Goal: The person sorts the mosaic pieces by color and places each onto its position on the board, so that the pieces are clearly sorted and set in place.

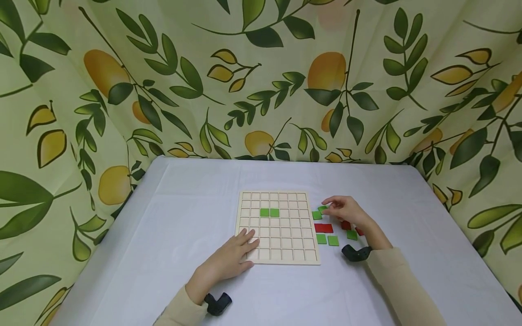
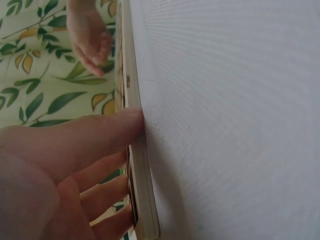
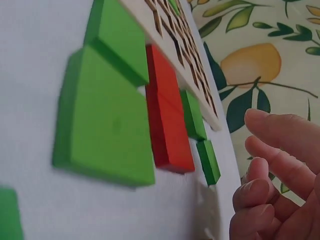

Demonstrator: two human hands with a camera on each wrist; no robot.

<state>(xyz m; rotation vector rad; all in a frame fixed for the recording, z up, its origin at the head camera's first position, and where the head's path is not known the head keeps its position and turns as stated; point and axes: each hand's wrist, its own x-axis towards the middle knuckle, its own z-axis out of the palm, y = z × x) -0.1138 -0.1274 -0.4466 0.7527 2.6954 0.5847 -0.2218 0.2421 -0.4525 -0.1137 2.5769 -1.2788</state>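
The right hand (image 1: 346, 211) has its grip loosely bent, with thumb and fingers apart and nothing seen between them, just above a green tile (image 1: 323, 208) to the right of the board. The left hand (image 1: 230, 256) has its grip spread, fingers lying over the board's near left corner and thumb against its edge, so several compartments there are hidden.

The wooden board (image 1: 314, 261) lies flat, divided into rows of square compartments. Two green squares (image 1: 269, 212) sit side by side in the third row from the far edge, in the third and fourth columns from the left.

Outside the board's right edge, a second green tile (image 1: 317, 215) lies near the one under the fingertips. Nearer the person come two red tiles (image 1: 324, 228), touching end to end, then two more green tiles (image 1: 327, 240) just beside each other. Farther right are a red tile (image 1: 345, 225), another green tile (image 1: 352, 235) and a red piece (image 1: 359, 231) partly covered by the right wrist.

A dark device (image 1: 356, 253) is on that wrist. White cloth covers the surface (image 1: 187, 199); a leaf-and-fruit curtain (image 1: 261, 99) stands behind.
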